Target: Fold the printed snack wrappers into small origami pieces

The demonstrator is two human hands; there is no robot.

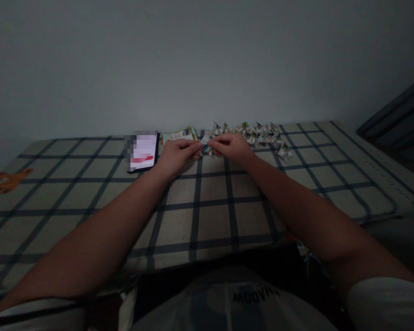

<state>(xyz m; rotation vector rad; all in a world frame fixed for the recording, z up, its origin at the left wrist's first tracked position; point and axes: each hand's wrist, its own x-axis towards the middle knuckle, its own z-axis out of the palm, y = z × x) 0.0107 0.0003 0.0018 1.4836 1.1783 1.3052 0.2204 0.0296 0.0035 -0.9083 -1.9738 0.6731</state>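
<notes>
Pinching a small printed paper piece between them, the left hand and right hand rested on the checked bed, folded papers far right, phone left.

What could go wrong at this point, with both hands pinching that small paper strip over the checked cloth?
1. The left hand and right hand hold the paper strip only at its ends by the fingertips; it might slip or tear.
2. The pile of folded paper pieces lies loose right beside the right hand; a wrist sweep could scatter it.
3. The light is dim, so a fold could easily go askew.
</notes>
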